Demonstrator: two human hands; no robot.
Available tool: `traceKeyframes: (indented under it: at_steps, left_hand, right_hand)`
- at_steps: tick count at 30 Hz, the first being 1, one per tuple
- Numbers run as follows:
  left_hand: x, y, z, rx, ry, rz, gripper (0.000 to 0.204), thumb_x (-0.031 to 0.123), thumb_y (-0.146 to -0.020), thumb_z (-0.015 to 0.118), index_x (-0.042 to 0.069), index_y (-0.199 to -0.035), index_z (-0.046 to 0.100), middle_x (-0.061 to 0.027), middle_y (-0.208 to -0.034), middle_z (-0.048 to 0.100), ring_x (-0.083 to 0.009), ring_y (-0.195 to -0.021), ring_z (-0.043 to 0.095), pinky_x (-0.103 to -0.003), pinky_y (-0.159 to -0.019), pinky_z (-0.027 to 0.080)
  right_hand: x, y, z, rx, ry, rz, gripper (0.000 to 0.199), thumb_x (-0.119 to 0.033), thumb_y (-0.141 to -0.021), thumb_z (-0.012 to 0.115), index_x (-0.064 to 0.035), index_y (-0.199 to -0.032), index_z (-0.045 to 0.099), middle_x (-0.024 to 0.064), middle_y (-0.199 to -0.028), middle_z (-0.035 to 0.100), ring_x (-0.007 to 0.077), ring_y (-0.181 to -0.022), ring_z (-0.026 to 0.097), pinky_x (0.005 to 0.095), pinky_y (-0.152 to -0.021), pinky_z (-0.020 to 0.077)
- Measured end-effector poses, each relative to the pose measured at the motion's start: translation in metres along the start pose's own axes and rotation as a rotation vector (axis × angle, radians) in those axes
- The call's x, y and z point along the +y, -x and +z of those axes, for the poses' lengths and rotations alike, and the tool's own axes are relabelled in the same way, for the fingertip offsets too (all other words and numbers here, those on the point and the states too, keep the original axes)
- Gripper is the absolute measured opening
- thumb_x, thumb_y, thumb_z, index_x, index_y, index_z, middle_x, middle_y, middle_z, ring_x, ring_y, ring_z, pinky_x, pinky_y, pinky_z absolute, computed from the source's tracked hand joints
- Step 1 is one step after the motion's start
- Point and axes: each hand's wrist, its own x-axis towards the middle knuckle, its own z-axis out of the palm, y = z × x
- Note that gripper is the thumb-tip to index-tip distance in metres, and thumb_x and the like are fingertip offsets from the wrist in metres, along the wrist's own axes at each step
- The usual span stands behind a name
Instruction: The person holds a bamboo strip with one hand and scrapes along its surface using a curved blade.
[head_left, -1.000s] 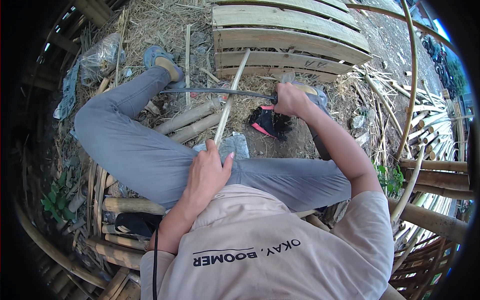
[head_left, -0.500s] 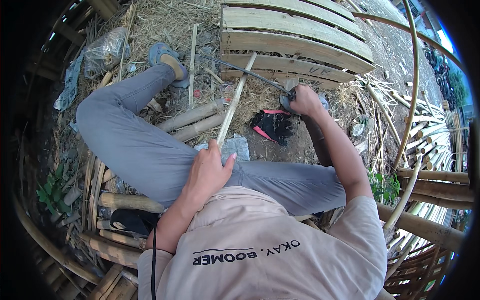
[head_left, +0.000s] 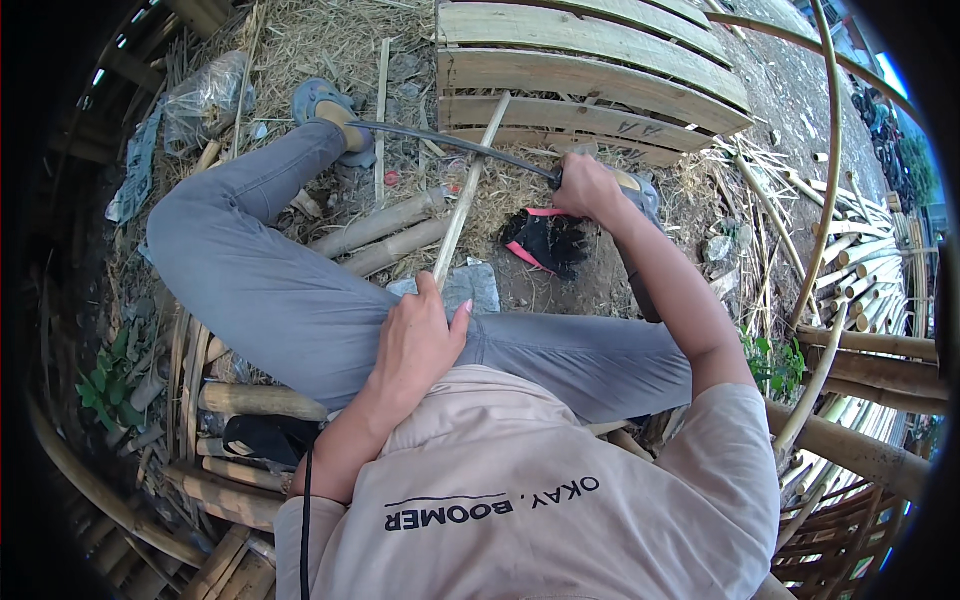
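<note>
My left hand (head_left: pixel 420 335) rests at my lap, closed on the lower end of a pale split bamboo strip (head_left: pixel 465 205). The strip slants up and away toward a slatted wooden crate. My right hand (head_left: pixel 588 188) grips the handle of a long knife (head_left: pixel 420 133) with a narrow dark blade. The blade reaches left across the strip near its far end, and its tip comes close to my left foot. My fingers hide most of the handle. On the ground below my right hand lies a black and pink glove (head_left: pixel 545 242).
The wooden crate (head_left: pixel 590 75) stands ahead. Two bamboo pieces (head_left: pixel 385 232) lie between my legs, beside a crumpled grey sheet (head_left: pixel 470 288). A clear plastic bag (head_left: pixel 205 100) sits at the far left. Stacked bamboo poles (head_left: pixel 865 265) and bamboo rails (head_left: pixel 860 455) are on the right.
My right hand has moved left and slightly away from me, sliding the knife leftward across the strip. My left hand and the strip have hardly moved.
</note>
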Motion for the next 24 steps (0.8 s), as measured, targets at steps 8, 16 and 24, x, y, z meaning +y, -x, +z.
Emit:
traceKeyframes:
  at_steps: [8,16,24]
  left_hand:
    - [-0.007,0.001,0.000,-0.003,0.095,-0.047,0.046,0.028,-0.091,0.070,-0.010,-0.107,0.051,-0.0318,-0.083,0.065,-0.0494,-0.080,0.067,-0.054,-0.072,0.054]
    - [-0.006,0.000,-0.003,0.006,0.073,0.015,0.045,0.027,-0.092,0.068,-0.011,-0.107,0.048,-0.0337,-0.079,0.066,-0.0503,-0.079,0.068,-0.054,-0.071,0.057]
    - [-0.002,-0.002,-0.004,-0.061,0.117,-0.071,0.046,0.030,-0.091,0.071,-0.009,-0.108,0.052,-0.0321,-0.085,0.064,-0.0500,-0.082,0.066,-0.055,-0.074,0.052]
  right_hand:
    - [0.011,-0.010,-0.010,0.003,0.089,0.036,0.030,-0.017,-0.069,0.071,0.0058,-0.089,0.072,0.0295,-0.091,0.071,0.0435,-0.089,0.072,0.0484,-0.083,0.0593]
    - [-0.019,0.022,-0.011,-0.086,-0.009,-0.124,0.028,-0.017,-0.068,0.070,0.0025,-0.087,0.072,0.0284,-0.089,0.070,0.0436,-0.090,0.070,0.0497,-0.084,0.0576]
    - [0.029,-0.024,-0.017,0.069,0.078,0.097,0.030,-0.016,-0.069,0.070,0.0024,-0.093,0.073,0.0283,-0.096,0.071,0.0421,-0.092,0.071,0.0472,-0.084,0.0584]
